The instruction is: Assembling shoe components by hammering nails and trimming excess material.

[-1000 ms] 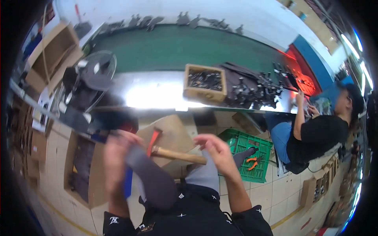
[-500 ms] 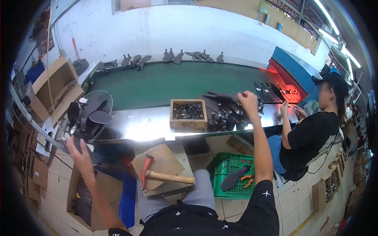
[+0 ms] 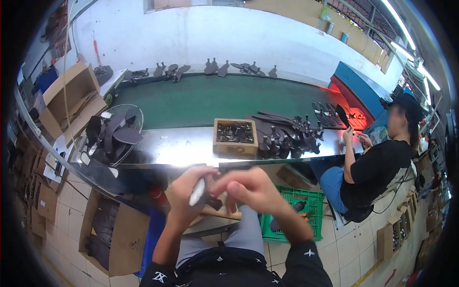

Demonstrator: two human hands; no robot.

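Observation:
My left hand (image 3: 184, 193) is closed round a dark sole-shaped piece with a white end (image 3: 197, 192), held up over my lap. Close beside it on the right is my right hand (image 3: 256, 191), fingers bent toward the piece and smeared by motion. Whether they pinch anything cannot be made out. Below both hands shows the wooden handle of a hammer (image 3: 233, 215); its head is hidden. Just beyond, on the metal ledge, stand a wooden box (image 3: 235, 149) of small dark parts and, to its right, a heap of dark soles with heels (image 3: 287, 136).
A wire basket of dark soles (image 3: 117, 134) stands left on the ledge. Behind runs a green conveyor belt (image 3: 215, 98). Low left is a carton (image 3: 129, 244) of dark pieces; low right, a green crate (image 3: 313, 210). A co-worker (image 3: 377, 167) sits at right beside a red-lit blue machine (image 3: 361, 88).
Both hands have come together over my lap, the left from the basket, the right from the heap. A white-ended dark piece is now in my left hand. The view has shifted slightly.

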